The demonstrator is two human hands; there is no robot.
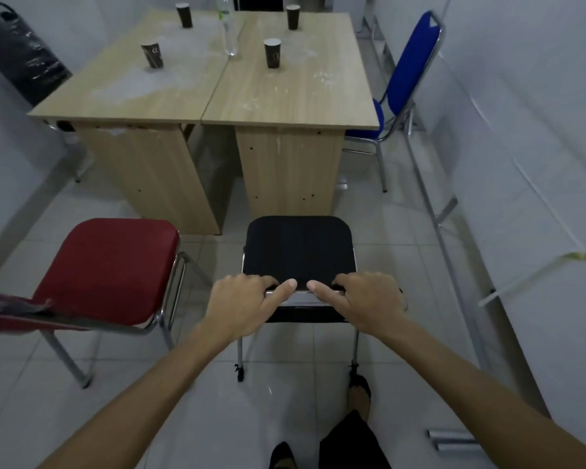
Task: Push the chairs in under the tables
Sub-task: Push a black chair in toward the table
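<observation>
The black chair [298, 247] stands on the tiled floor [396, 265] just short of the right table [295, 96], its seat facing the table's end panel and not yet under the tabletop. Both arms reach forward, nearly straight, to the chair's top rail. The left hand [241, 306] lies palm down over the rail's left part, fingers curled over the far edge, thumb pointing inward along the metal. The right hand [366, 301] mirrors it on the right part, its thumb tip near the other thumb but apart from it. Each grip is closed around the backrest rail.

Just beside the black chair on the left stands a red chair [112, 269], also clear of the left table [142, 82]. A blue chair [410, 66] sits at the right table's side, its seat partly under the tabletop. The two wooden tables are pushed together; on them stand four dark cups [272, 53] and a clear bottle [229, 28] near the seam. Pale walls close in on both sides, with metal bars [437, 204] leaning along the right wall and a dark object [17, 52] against the left one. A foot [359, 392] shows below the chair.
</observation>
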